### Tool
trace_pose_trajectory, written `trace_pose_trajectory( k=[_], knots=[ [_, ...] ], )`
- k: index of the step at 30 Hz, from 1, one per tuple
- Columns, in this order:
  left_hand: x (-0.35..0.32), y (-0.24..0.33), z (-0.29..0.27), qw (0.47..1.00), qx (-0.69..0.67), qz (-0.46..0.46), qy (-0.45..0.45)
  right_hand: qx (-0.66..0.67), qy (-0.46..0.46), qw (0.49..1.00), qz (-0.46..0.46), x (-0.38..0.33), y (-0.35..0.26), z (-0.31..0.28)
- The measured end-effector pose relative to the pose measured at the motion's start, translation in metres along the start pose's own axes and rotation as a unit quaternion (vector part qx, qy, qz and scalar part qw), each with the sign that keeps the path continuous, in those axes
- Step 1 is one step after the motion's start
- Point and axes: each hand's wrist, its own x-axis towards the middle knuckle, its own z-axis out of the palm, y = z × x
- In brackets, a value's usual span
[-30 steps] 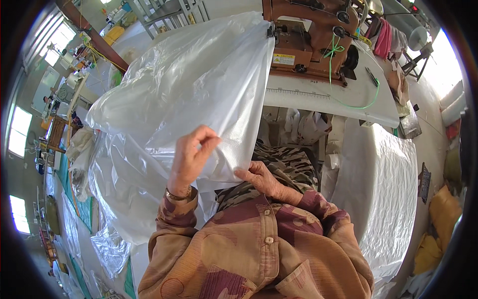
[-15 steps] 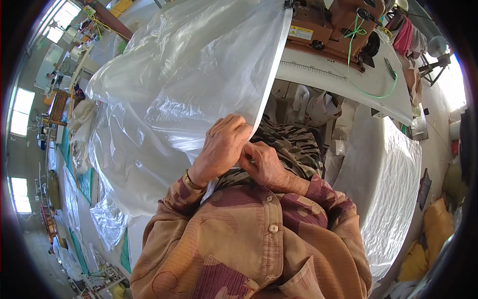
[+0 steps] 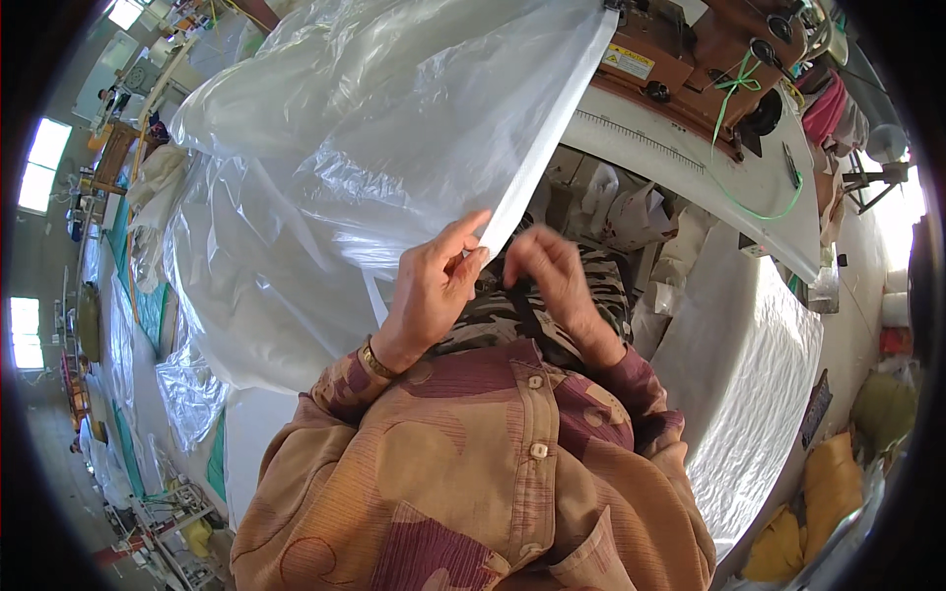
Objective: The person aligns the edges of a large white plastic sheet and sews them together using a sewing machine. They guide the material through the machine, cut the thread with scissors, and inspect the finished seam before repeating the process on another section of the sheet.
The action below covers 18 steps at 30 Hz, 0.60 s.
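A large, clear, crinkled plastic sheet [image 3: 296, 177] spreads across the left and far middle. A straight white band [image 3: 557, 143] runs along its right edge, down from the sewing machine [image 3: 690, 59] to my fingers. My left hand [image 3: 429, 291] is at the near end of that band, thumb and fingers closing on the sheet's edge with the forefinger stretched along it. Just to the right, apart from the band, my right hand [image 3: 554, 281] hangs over my lap with its fingers curled in. It is slightly blurred, and whatever it may hold is hidden.
The brown machine stands on a white table [image 3: 729, 192] with a printed ruler along its edge. Green thread [image 3: 759, 212] and small snips [image 3: 791, 163] lie on it. White sheeting [image 3: 759, 364] drapes at the right. Yellow cloth [image 3: 828, 492] lies at the lower right.
My right hand has come away from the sheet's edge, to the right and slightly upward. My left forefinger has straightened. The view has shifted a little, so the machine sits farther right.
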Motion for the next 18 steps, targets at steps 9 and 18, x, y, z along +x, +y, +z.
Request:
trace_pose_trajectory(
  k=[9,18],
  knots=[
    [0.007,0.002,0.019,0.960,0.172,0.214,0.049,0.087,0.164,0.971,-0.148,0.102,-0.044,-0.023],
    [0.034,-0.030,0.058,0.933,0.223,0.275,-0.069,-0.249,0.306,0.889,-0.233,0.202,-0.080,-0.116]
  ],
)
